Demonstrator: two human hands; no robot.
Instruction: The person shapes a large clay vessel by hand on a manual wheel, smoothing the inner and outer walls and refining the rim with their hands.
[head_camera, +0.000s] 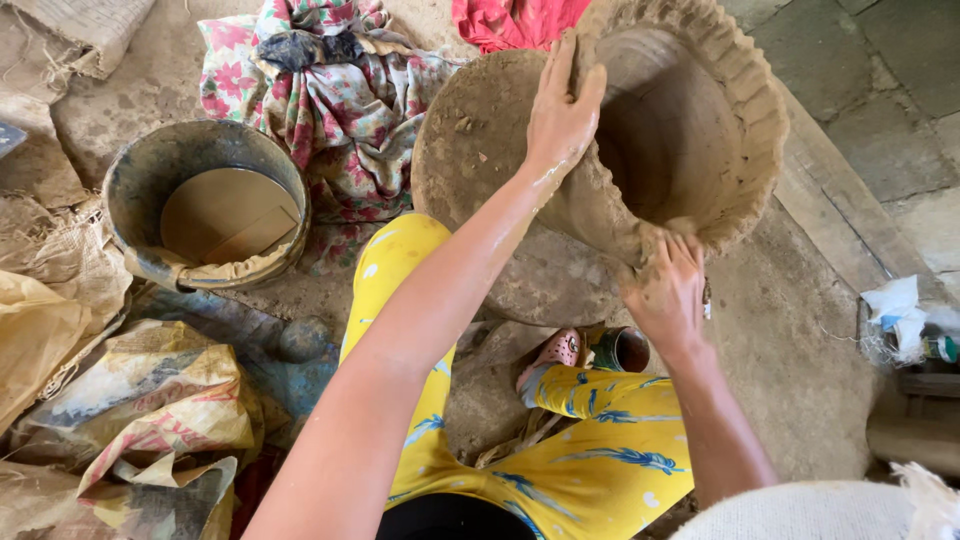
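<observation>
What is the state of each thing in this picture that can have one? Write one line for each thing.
Clay pot: unfinished, wet, tilted, open mouth towards the camera.
Left hand: flat on the pot's outer wall, clay-smeared.
Right hand: fingers pinching the pot's lower rim.
Bucket: upright, uncovered, holding muddy water.
Flowered cloth: crumpled.
Sacks: crumpled, dirty.

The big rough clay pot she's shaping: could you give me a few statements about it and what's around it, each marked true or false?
1. Both hands touch the large brown clay pot. True: the left hand presses its outer wall, the right hand works its rim.
2. The pot is glazed bright blue. False: it is bare, rough brown clay.
3. The round dark bucket holds muddy liquid. True.
4. The bucket stands to the right of the pot. False: it stands to its left.
5. The person wears yellow patterned trousers. True.
</observation>
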